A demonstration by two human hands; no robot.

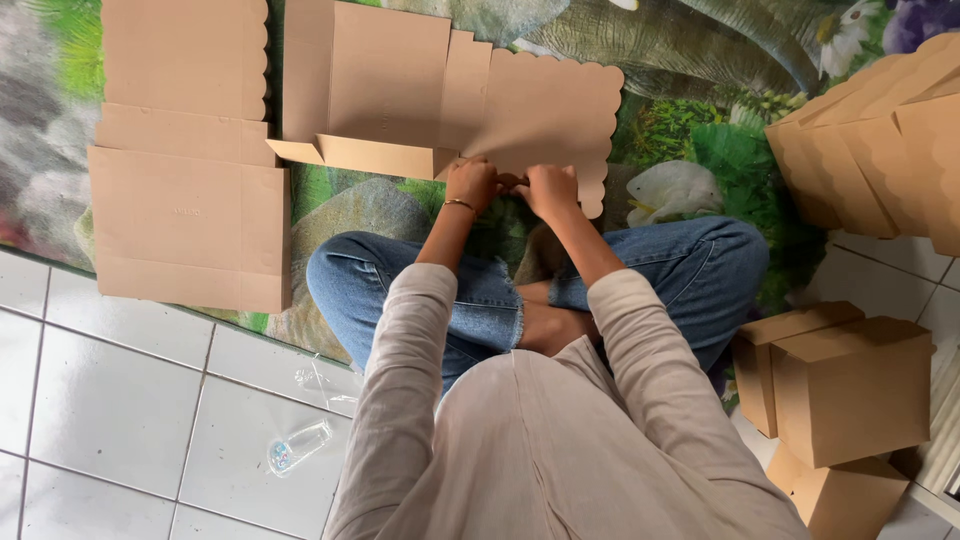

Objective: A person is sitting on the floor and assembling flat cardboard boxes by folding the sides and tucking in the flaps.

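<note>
Between both hands' grip (pixel 510 185), cardboard box blank (pixel 450 100).

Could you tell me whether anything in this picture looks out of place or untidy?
One thing stands out: a crumpled clear plastic wrapper lies loose on the white tile floor, off the printed mat and away from the cardboard. Otherwise both hands, left hand and right hand, grip the edge of the half-folded cardboard box, and nothing looks damaged.

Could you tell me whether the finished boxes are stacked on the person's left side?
No, the finished boxes stand at the person's right side, on the white tiles, while flat cardboard sheets lie to the left.
</note>
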